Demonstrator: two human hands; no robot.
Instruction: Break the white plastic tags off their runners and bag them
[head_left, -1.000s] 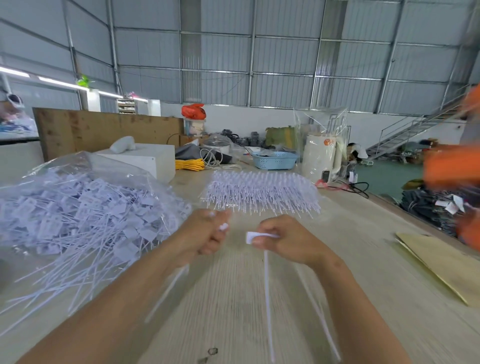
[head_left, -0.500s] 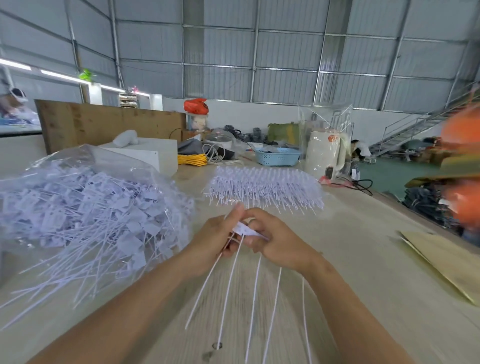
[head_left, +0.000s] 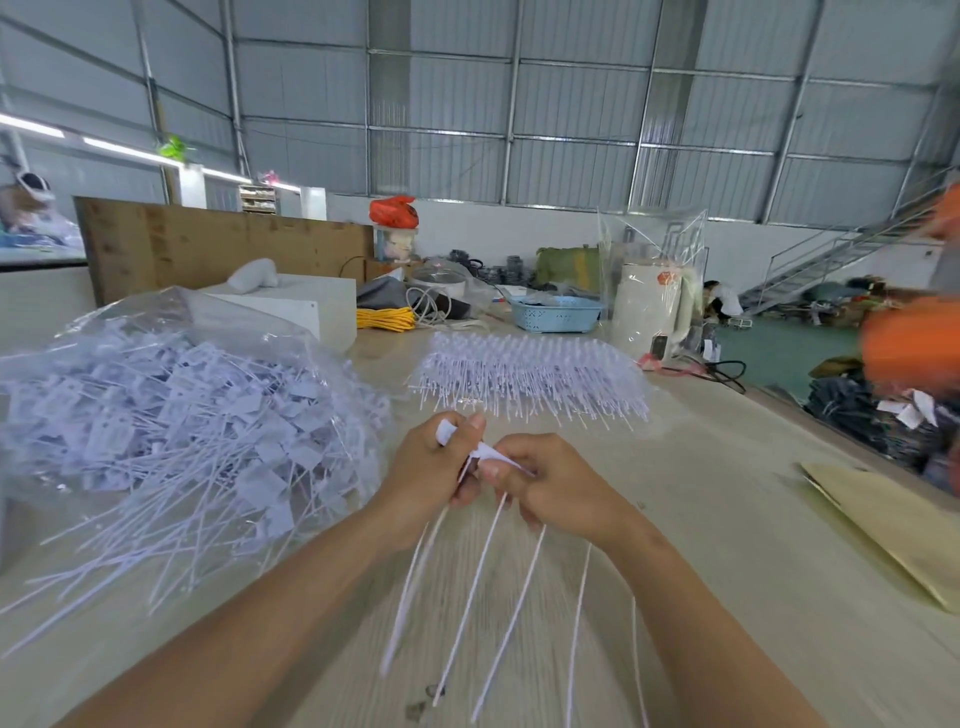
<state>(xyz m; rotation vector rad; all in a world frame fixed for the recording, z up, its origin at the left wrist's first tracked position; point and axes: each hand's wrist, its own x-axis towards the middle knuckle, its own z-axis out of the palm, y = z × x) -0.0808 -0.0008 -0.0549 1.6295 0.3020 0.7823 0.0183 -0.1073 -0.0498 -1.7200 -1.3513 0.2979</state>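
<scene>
Looking down from the head camera, the person holds both hands close together over the pale table (head_left: 727, 519). The left hand (head_left: 431, 483) has its fingers curled, and they pinch a small white tag head (head_left: 445, 431) near the fingertips. The right hand (head_left: 550, 483) also has curled fingers, and its thumb and forefinger pinch a folded white tag piece (head_left: 493, 457) just beside the left fingers. The two hands almost touch at this place. From under the fingers several thin white tag tails (head_left: 478, 587) hang toward the camera, spread like a fan over the table.

To the left of the left fingers lies a clear plastic bag (head_left: 171, 415), open toward the hands and full of loose white tags, with many tails sticking out of its mouth. Beyond the fingertips, farther on the table, lies a block of white tags on runners (head_left: 530, 374), apart from the hands. Behind it stand a light blue basket (head_left: 556, 314) and a white kettle (head_left: 649, 306) under clear wrap. To the right of the right hand a brown cardboard sheet (head_left: 893, 519) lies on the table edge.
</scene>
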